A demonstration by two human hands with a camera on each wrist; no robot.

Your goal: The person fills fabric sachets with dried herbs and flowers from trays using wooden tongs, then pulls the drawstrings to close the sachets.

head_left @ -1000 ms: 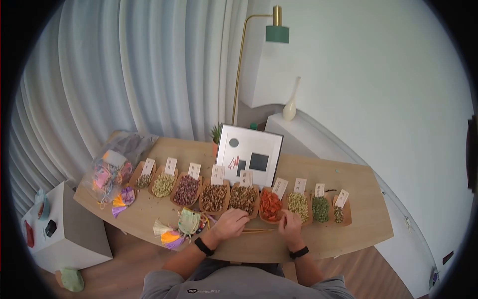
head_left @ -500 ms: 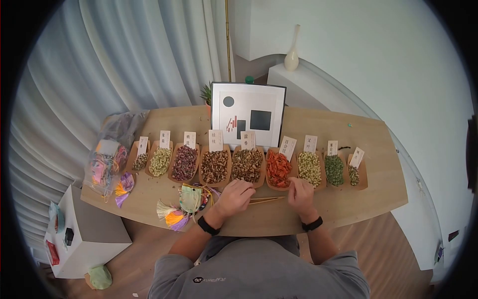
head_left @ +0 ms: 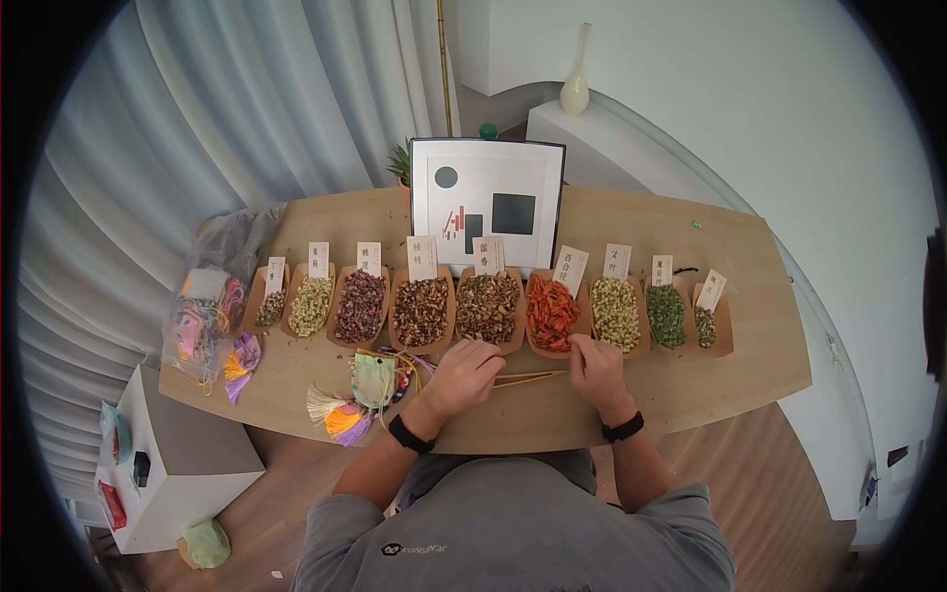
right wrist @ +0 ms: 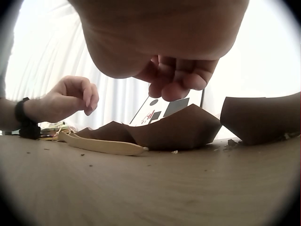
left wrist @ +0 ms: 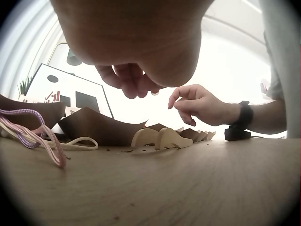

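My left hand (head_left: 466,377) hovers above the table's front edge, close to a brown paper tray of mixed dried brown bits (head_left: 488,306). Its fingers hang loosely curled and hold nothing. The right hand (head_left: 599,377) hovers likewise, fingertips overlapping the near end of a tray of orange-red dried petals (head_left: 552,311) in the head view. In the right wrist view its fingers (right wrist: 173,90) curl loosely with nothing in them. Between the hands lies a pair of light wooden tongs (right wrist: 103,145). Left of the left hand lies a pale green pouch (head_left: 375,382) with tassels and cords (left wrist: 35,125).
Several more labelled trays of dried plants form a row, among them purple-pink buds (head_left: 361,308) and green leaves (head_left: 667,318). A framed picture (head_left: 483,202) leans behind them. At the left are a plastic bag (head_left: 212,296) of colourful pouches and a tasselled pouch (head_left: 240,365).
The head view has tilted down, so the table sits higher in the picture and the lamp head is out of view. Both hands stay near the same trays.
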